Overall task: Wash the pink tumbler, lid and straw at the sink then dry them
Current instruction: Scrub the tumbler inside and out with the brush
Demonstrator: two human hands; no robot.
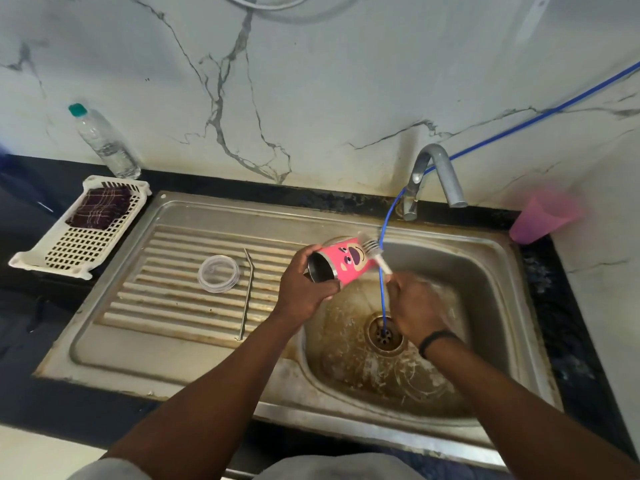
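My left hand (301, 287) holds the pink tumbler (346, 261) tilted on its side over the sink basin (485, 271), its open mouth turned toward me. My right hand (415, 306) grips a white bottle brush (377, 256) whose bristles touch the tumbler's far end. The clear lid (218, 273) lies flat on the ribbed drainboard (166, 306). Next to the lid, on its right, lies the bent metal straw (247, 296).
A faucet (436, 174) stands behind the basin, with a thin blue tube (382, 292) running down into the drain (385, 332). A white perforated tray (83, 244) holding a dark checked cloth (100, 207) sits at left, beside a water bottle (104, 142). A pink plastic cup (543, 216) stands at right.
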